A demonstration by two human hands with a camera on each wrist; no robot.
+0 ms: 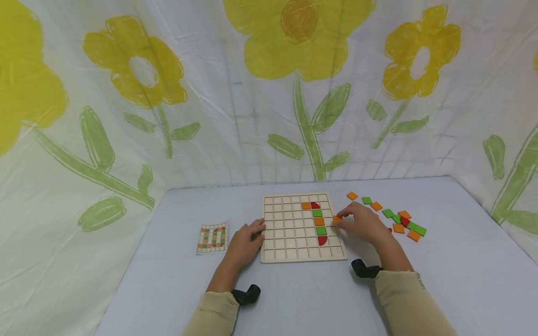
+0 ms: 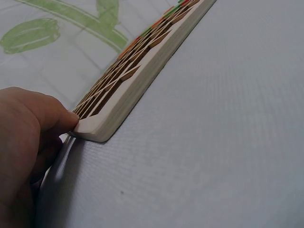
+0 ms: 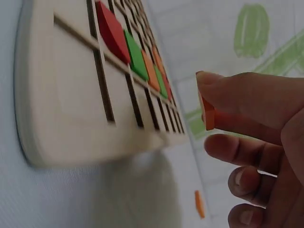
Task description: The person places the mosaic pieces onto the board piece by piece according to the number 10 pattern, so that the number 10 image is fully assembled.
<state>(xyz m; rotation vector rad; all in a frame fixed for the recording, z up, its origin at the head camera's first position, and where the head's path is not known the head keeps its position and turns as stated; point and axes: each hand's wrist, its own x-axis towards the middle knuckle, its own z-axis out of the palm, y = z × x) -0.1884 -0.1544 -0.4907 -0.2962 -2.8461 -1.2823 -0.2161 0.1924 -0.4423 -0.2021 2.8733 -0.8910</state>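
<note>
A wooden grid board (image 1: 286, 233) lies on the pale blue table, with a column of orange, green and red tiles (image 1: 318, 221) set in its right part. My left hand (image 1: 245, 242) rests against the board's left edge (image 2: 97, 124), fingers touching its side. My right hand (image 1: 361, 223) is at the board's right edge and pinches an orange tile (image 1: 337, 218) between thumb and forefinger. In the right wrist view that orange tile (image 3: 207, 113) stands just off the board (image 3: 66, 99).
Loose orange, green and red tiles (image 1: 399, 220) are scattered on the table right of the board. A pattern card (image 1: 212, 237) lies to the left. A flowered cloth (image 1: 269, 93) walls in the table on three sides.
</note>
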